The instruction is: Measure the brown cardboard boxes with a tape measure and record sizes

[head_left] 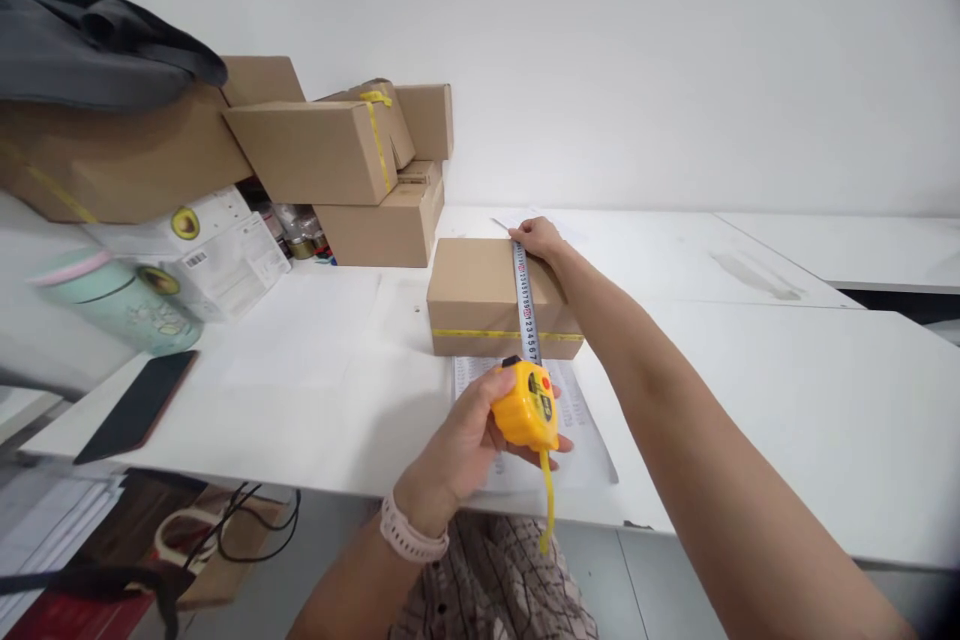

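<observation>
My left hand (480, 420) is wrapped round the yellow case of a tape measure (526, 408), in front of a brown cardboard box (476, 272). From the case, the metal blade (526, 310) runs away from me across the top of the box and down over its near side. At the box's far edge, my right hand (538, 236) pinches the end of the blade with its fingers. A yellow strap hangs below the case. Yellow tape goes along the box's near side. Printed paper sheets (589, 430) lie partly under the box.
Stacked cardboard boxes (315, 155) stand at the back left, with a dark bag (90, 60) on top. A mint-green tumbler (120, 305), a white avocado-print box (232, 260) and a dark phone (139, 407) are on the left. The white table's (750, 400) front edge is close to me.
</observation>
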`<state>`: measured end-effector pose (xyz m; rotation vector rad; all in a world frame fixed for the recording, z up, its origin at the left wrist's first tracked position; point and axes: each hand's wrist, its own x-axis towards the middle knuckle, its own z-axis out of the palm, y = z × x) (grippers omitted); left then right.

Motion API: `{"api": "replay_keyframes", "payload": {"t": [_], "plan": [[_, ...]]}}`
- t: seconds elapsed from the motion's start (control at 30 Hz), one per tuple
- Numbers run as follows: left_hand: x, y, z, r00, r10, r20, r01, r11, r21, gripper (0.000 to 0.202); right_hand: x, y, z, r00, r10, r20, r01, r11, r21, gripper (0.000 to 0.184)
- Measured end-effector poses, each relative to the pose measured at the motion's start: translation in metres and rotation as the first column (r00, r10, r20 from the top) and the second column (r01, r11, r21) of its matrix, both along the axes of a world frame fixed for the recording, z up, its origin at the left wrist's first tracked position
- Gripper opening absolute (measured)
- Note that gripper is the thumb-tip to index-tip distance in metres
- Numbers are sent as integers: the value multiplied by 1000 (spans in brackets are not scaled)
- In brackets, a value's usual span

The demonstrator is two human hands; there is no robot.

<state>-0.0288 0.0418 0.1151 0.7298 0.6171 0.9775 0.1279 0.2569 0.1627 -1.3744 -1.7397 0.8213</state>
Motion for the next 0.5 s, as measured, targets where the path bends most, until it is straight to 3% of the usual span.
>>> {"api": "replay_keyframes", "payload": {"t": [0.1, 0.17, 0.27, 0.33, 0.37, 0.43, 0.5], "plan": [[-14, -1, 7, 999, 25, -40, -23, 999, 43, 54, 12, 13, 8, 997, -52, -63, 49, 998, -50, 56], [-29, -1, 8, 986, 141, -84, -131, 985, 114, 57, 26, 25, 14, 989, -111, -96, 108, 994, -37, 59], [-55, 5, 0, 893, 423, -154, -373, 887, 273, 61, 54, 32, 14, 970, -220, -101, 218, 975, -38, 56], [-71, 14, -10, 811, 553, -191, -464, 807, 365, 59, 71, 21, 6, 961, -264, -82, 256, 962, -91, 56], [-77, 19, -15, 787, 580, -212, -477, 789, 387, 57, 78, 11, 0, 962, -266, -68, 255, 957, -137, 58], [-86, 29, -23, 784, 563, -261, -454, 807, 378, 54, 87, -14, -11, 977, -204, -56, 187, 955, -229, 65], [-91, 38, -27, 811, 508, -291, -409, 847, 340, 53, 90, -40, -17, 995, -27, -99, -2, 961, -277, 71]]}}
